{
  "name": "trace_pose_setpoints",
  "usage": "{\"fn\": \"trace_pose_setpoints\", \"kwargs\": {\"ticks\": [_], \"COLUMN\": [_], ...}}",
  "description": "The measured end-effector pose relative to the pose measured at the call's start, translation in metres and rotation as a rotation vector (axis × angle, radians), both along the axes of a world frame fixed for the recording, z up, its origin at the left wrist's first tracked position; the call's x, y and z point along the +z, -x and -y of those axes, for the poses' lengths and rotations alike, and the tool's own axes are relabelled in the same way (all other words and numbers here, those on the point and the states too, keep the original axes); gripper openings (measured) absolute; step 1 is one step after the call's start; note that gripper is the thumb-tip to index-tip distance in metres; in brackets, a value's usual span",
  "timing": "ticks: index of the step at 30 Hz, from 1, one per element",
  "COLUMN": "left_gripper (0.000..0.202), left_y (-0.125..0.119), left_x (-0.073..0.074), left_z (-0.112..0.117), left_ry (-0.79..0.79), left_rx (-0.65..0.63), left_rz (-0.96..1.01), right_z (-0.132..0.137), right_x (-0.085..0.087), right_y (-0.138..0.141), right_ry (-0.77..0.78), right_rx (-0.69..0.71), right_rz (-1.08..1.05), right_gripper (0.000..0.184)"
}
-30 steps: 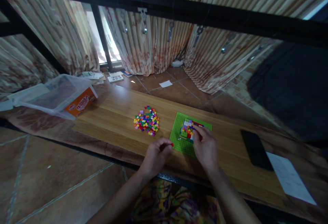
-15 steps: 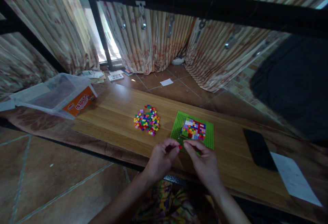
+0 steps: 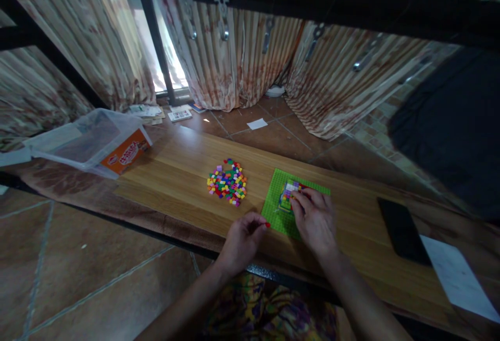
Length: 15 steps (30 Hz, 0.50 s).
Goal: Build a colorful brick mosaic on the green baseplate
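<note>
A green baseplate (image 3: pixel 275 206) lies on the wooden table (image 3: pixel 175 174), with a patch of small coloured bricks (image 3: pixel 288 193) built on it. My right hand (image 3: pixel 314 218) rests over that patch, its fingertips pressed down on the bricks and hiding most of them. My left hand (image 3: pixel 242 239) sits near the table's front edge, just left of the plate, fingers curled and pinching a small red brick (image 3: pixel 267 224). A loose pile of coloured bricks (image 3: pixel 227 181) lies to the left of the plate.
A clear plastic bin with an orange label (image 3: pixel 89 146) stands at the table's left end. A black phone (image 3: pixel 402 231) and a white paper sheet (image 3: pixel 457 278) lie at the right. Curtains, papers and tiled floor are beyond the table.
My right hand left the left hand and went back onto the brick patch on the plate. My left hand stays by the plate's left edge, still pinching a red brick.
</note>
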<state>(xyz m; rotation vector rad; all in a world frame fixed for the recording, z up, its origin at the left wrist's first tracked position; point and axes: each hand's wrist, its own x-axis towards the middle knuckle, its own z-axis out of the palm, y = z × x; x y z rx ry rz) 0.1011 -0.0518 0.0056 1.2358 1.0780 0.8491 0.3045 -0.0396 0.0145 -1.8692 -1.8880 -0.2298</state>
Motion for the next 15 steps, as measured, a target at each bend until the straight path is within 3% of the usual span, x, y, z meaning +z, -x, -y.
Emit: {"fn": "trace_pose_setpoints", "kwargs": {"ticks": [8, 15], "left_gripper": [0.019, 0.016], "left_y": [-0.0004, -0.0019], "left_x": [0.0016, 0.0014], "left_z": [0.0000, -0.0002], "left_ry": [-0.013, -0.007], "left_rx": [-0.003, -0.007], "left_rz": [0.009, 0.003], "right_z": [-0.0073, -0.0028], "right_x": [-0.0025, -0.0056], "right_y": [-0.0029, -0.0002], "right_ry": [-0.017, -0.021], "right_rx": [-0.010, -0.008], "right_rz": [-0.149, -0.113], "right_gripper": [0.035, 0.034]}}
